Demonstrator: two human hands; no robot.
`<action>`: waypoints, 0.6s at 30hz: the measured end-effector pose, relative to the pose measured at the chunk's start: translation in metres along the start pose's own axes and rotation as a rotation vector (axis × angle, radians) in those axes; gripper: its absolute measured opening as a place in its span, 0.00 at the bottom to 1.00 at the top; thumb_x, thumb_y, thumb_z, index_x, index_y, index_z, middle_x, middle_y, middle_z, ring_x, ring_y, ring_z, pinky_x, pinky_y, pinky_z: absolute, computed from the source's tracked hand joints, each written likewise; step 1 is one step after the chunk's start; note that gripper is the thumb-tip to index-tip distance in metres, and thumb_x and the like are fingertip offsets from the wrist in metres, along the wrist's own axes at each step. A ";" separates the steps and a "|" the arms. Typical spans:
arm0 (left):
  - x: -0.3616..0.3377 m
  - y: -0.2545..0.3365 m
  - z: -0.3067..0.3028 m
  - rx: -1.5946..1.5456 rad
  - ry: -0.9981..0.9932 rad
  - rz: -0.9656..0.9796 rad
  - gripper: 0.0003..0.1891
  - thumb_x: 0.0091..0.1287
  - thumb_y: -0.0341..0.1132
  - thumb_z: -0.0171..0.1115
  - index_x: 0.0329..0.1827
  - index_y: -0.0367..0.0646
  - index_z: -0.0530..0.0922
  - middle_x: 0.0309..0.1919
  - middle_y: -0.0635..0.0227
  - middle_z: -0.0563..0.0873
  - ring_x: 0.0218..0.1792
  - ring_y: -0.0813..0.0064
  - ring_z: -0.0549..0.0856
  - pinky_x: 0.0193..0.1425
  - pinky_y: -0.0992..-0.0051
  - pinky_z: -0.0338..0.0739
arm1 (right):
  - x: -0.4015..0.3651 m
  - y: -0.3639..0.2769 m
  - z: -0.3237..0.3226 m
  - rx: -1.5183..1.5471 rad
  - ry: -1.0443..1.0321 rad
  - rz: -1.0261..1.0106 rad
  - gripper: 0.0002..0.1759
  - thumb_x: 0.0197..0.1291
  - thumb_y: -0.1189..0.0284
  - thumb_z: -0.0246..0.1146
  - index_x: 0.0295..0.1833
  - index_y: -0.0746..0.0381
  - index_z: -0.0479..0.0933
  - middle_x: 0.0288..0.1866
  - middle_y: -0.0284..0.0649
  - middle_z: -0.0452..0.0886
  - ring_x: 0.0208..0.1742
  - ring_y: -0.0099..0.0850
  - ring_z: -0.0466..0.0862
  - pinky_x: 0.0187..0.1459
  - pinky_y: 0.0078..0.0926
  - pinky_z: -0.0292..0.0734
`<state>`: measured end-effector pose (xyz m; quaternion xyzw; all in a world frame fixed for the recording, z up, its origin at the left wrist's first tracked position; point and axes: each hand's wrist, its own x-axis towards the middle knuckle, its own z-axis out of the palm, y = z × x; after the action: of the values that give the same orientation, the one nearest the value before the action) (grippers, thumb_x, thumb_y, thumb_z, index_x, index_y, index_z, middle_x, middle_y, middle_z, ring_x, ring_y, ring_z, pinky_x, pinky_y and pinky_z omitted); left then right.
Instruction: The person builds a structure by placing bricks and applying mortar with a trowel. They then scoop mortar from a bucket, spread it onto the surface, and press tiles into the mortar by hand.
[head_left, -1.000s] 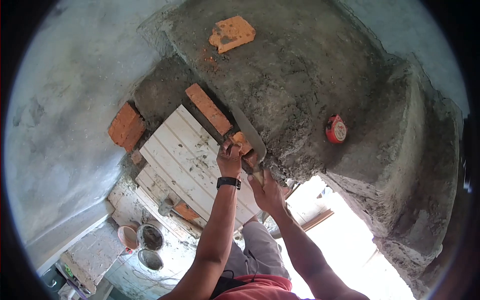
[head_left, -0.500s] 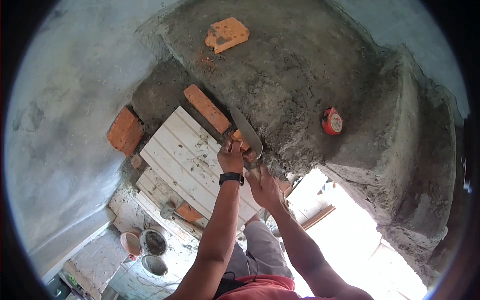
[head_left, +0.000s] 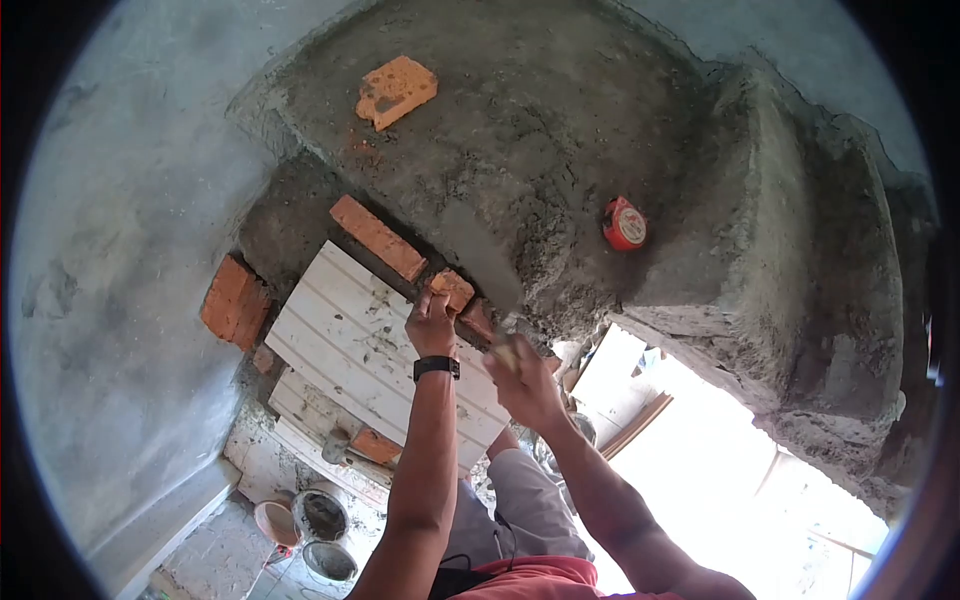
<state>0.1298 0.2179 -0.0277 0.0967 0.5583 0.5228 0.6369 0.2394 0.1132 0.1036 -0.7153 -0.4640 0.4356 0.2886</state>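
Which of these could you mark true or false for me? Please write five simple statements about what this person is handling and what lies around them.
1. The left hand has its fingers on a small brick piece. True.
2. No tool is in use. False: the right hand holds a trowel.
3. A black band is on the left wrist. True.
4. The red tape measure lies on the grey surface. True.
5. No brick lies farther back. False: an orange broken brick does.
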 end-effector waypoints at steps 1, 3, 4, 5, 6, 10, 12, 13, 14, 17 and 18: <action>-0.005 0.007 0.004 0.024 -0.002 -0.009 0.23 0.66 0.32 0.66 0.64 0.37 0.79 0.55 0.64 0.83 0.56 0.69 0.82 0.58 0.59 0.80 | -0.016 -0.018 -0.011 0.160 0.029 0.054 0.17 0.75 0.60 0.58 0.58 0.61 0.71 0.31 0.37 0.77 0.25 0.23 0.79 0.25 0.26 0.74; -0.010 0.010 0.003 0.054 0.007 -0.016 0.24 0.66 0.33 0.65 0.65 0.37 0.78 0.56 0.64 0.83 0.58 0.69 0.81 0.61 0.57 0.79 | -0.046 -0.010 -0.024 0.654 0.127 0.175 0.15 0.77 0.62 0.56 0.58 0.61 0.70 0.31 0.35 0.75 0.21 0.24 0.76 0.21 0.23 0.73; -0.009 0.010 0.002 0.053 0.006 -0.034 0.25 0.66 0.34 0.65 0.66 0.37 0.77 0.57 0.64 0.83 0.59 0.69 0.80 0.64 0.57 0.77 | -0.059 -0.031 -0.037 0.586 0.183 0.228 0.16 0.78 0.61 0.55 0.57 0.62 0.70 0.31 0.35 0.75 0.19 0.25 0.75 0.19 0.24 0.74; -0.008 0.010 0.002 0.051 0.002 -0.052 0.26 0.66 0.35 0.66 0.67 0.37 0.76 0.59 0.65 0.82 0.61 0.70 0.79 0.66 0.57 0.75 | -0.069 -0.024 -0.041 0.694 0.215 0.212 0.15 0.78 0.61 0.54 0.57 0.62 0.69 0.31 0.36 0.75 0.19 0.26 0.75 0.19 0.24 0.74; -0.007 0.011 0.002 0.048 0.006 -0.045 0.26 0.66 0.35 0.66 0.67 0.37 0.76 0.59 0.65 0.82 0.61 0.70 0.79 0.66 0.57 0.75 | -0.074 -0.021 -0.045 0.815 0.219 0.221 0.15 0.77 0.61 0.54 0.55 0.62 0.70 0.31 0.37 0.75 0.19 0.27 0.76 0.18 0.25 0.73; -0.006 0.008 0.000 0.062 -0.036 -0.021 0.25 0.66 0.35 0.65 0.66 0.41 0.76 0.58 0.68 0.81 0.59 0.73 0.79 0.65 0.61 0.74 | -0.079 -0.027 -0.051 0.916 0.175 0.475 0.17 0.77 0.57 0.54 0.54 0.61 0.71 0.30 0.38 0.74 0.19 0.28 0.76 0.17 0.27 0.73; -0.009 0.008 0.003 0.053 -0.057 -0.006 0.24 0.66 0.36 0.65 0.66 0.42 0.76 0.57 0.69 0.81 0.58 0.74 0.80 0.64 0.62 0.74 | -0.069 -0.027 -0.044 1.049 0.097 0.583 0.19 0.76 0.54 0.54 0.54 0.59 0.72 0.29 0.38 0.72 0.19 0.27 0.74 0.17 0.28 0.72; -0.010 0.009 0.003 0.053 -0.083 0.009 0.23 0.66 0.36 0.64 0.65 0.43 0.76 0.56 0.70 0.81 0.57 0.74 0.80 0.64 0.63 0.74 | -0.060 -0.030 -0.037 1.095 0.108 0.588 0.19 0.77 0.54 0.53 0.54 0.59 0.72 0.29 0.37 0.72 0.19 0.27 0.73 0.17 0.29 0.72; -0.010 0.009 0.002 0.054 -0.105 0.024 0.22 0.67 0.36 0.64 0.64 0.44 0.77 0.55 0.70 0.81 0.57 0.75 0.80 0.64 0.63 0.74 | -0.051 -0.033 -0.032 1.142 0.115 0.594 0.19 0.77 0.54 0.53 0.55 0.59 0.72 0.29 0.36 0.72 0.19 0.27 0.73 0.17 0.29 0.72; -0.008 0.008 0.005 -0.027 -0.100 0.018 0.23 0.68 0.30 0.63 0.67 0.40 0.74 0.53 0.70 0.83 0.54 0.77 0.81 0.59 0.70 0.76 | -0.023 -0.026 -0.028 1.252 -0.013 0.460 0.21 0.78 0.53 0.52 0.57 0.60 0.73 0.30 0.36 0.72 0.19 0.26 0.73 0.18 0.27 0.73; -0.008 0.004 0.001 -0.080 -0.066 0.020 0.25 0.70 0.28 0.62 0.70 0.35 0.71 0.52 0.68 0.84 0.51 0.78 0.83 0.54 0.75 0.78 | -0.012 -0.016 -0.029 1.246 -0.035 0.478 0.21 0.78 0.53 0.52 0.57 0.60 0.73 0.30 0.36 0.72 0.19 0.26 0.73 0.18 0.27 0.73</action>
<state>0.1301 0.2136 -0.0195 0.0941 0.5146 0.5476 0.6531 0.2562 0.1081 0.1338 -0.4911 0.0410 0.6856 0.5358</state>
